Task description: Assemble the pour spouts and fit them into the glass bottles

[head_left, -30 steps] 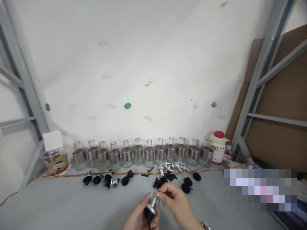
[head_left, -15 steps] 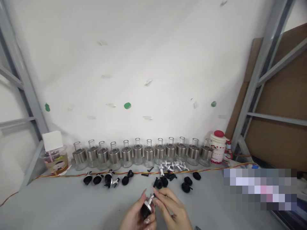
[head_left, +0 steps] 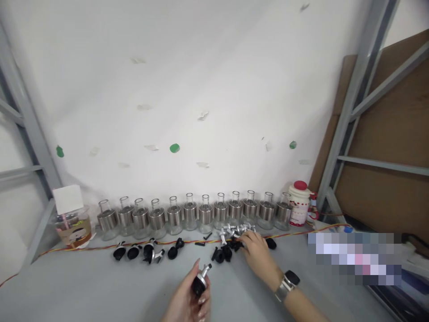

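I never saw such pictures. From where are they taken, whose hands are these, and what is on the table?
There is no machine: a camera on a person's head looks forward and down at that person's bare hands. The left hand holds a black and silver part with a narrow spout. The right hand reaches among small silver parts and small black pieces on the grey table; whether it grips one is hidden. Behind stands a row of clear glass bottles with silver metal sleeves, between a clear plastic cup and a cream container with a red lid.
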`<action>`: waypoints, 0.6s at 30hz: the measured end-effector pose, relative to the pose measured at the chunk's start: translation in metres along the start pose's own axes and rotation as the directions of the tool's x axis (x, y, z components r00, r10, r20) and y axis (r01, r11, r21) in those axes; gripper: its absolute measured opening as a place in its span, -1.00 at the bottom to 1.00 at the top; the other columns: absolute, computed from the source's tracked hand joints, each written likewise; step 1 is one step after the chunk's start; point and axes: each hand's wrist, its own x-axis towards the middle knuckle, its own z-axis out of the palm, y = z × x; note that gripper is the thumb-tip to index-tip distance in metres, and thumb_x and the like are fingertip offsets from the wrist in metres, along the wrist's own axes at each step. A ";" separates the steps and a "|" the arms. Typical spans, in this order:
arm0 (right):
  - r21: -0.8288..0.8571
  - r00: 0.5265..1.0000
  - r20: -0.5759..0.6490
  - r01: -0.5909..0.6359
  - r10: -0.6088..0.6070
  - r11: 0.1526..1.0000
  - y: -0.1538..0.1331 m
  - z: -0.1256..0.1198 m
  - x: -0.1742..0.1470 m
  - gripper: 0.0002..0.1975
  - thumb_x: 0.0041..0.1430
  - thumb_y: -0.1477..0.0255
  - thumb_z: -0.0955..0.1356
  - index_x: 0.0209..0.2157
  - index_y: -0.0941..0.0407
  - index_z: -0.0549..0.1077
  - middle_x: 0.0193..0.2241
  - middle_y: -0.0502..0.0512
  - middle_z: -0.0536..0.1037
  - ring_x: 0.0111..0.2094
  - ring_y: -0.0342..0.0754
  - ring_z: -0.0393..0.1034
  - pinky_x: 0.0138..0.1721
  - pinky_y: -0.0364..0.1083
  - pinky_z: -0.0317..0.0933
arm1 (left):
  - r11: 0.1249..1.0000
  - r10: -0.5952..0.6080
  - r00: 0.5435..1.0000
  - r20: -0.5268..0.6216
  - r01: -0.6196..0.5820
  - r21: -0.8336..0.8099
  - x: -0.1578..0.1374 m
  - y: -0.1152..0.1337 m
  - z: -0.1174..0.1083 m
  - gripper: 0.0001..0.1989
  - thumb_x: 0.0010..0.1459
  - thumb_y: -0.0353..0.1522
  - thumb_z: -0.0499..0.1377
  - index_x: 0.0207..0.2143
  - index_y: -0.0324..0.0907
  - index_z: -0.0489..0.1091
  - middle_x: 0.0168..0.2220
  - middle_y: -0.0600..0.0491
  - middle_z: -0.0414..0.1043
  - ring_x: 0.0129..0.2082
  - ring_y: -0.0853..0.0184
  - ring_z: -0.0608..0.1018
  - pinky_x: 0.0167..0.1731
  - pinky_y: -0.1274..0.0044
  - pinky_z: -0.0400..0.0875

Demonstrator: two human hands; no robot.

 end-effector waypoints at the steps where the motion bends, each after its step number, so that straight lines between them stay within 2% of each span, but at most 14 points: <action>1: -0.004 1.000 0.019 0.001 -0.001 1.000 0.004 0.001 0.001 -0.71 0.00 0.62 0.24 -0.25 0.12 0.46 -0.24 0.17 0.45 -0.15 0.11 0.26 -0.14 0.03 0.08 | 1.000 0.004 1.000 -0.002 -0.004 -0.006 -0.001 0.000 0.001 -0.47 -0.13 0.10 0.10 -0.54 -0.24 0.27 -0.79 0.26 0.08 -0.82 0.56 0.12 -0.73 0.65 -0.13; 6: 0.040 0.998 0.065 0.021 -0.024 0.999 0.001 0.010 0.002 -0.81 -0.02 0.63 0.26 -0.37 0.13 0.44 -0.35 0.12 0.46 -0.26 0.04 0.31 -0.21 -0.07 0.12 | 0.998 -0.053 0.998 -0.027 0.052 -0.020 -0.003 0.001 0.007 -0.47 0.10 0.03 -0.11 -0.56 -0.23 0.27 -0.80 0.24 0.05 -0.85 0.55 0.12 -0.75 0.65 -0.13; 9: 0.078 0.998 0.066 0.016 -0.021 0.997 -0.004 0.011 0.001 -0.83 -0.03 0.62 0.26 -0.44 0.13 0.44 -0.40 0.12 0.45 -0.30 0.04 0.30 -0.23 -0.07 0.12 | 0.995 -0.094 0.994 -0.046 0.093 -0.026 -0.002 0.001 0.008 -0.44 0.15 0.00 -0.20 -0.57 -0.23 0.28 -0.81 0.22 0.05 -0.86 0.53 0.15 -0.76 0.65 -0.10; 15: 0.272 0.999 0.014 -0.038 0.036 0.962 -0.002 0.006 0.002 -0.78 -0.03 0.59 0.22 -0.39 0.16 0.46 -0.38 0.19 0.47 -0.26 0.08 0.30 -0.13 0.00 0.08 | 0.998 -0.053 0.997 -0.062 0.051 -0.032 0.002 -0.002 0.004 -0.49 0.14 -0.03 -0.10 -0.59 -0.23 0.30 -0.82 0.22 0.09 -0.86 0.53 0.17 -0.78 0.66 -0.02; 18: 0.424 0.995 -0.027 -0.077 0.097 0.902 0.000 0.003 0.008 -0.76 0.03 0.52 0.19 -0.29 0.17 0.43 -0.31 0.21 0.45 -0.21 0.07 0.28 -0.10 0.02 0.07 | 0.998 0.050 0.995 -0.085 -0.047 0.034 0.005 -0.005 0.002 -0.53 -0.02 -0.01 0.09 -0.65 -0.24 0.28 -0.78 0.17 0.20 -0.81 0.50 0.28 -0.76 0.65 0.10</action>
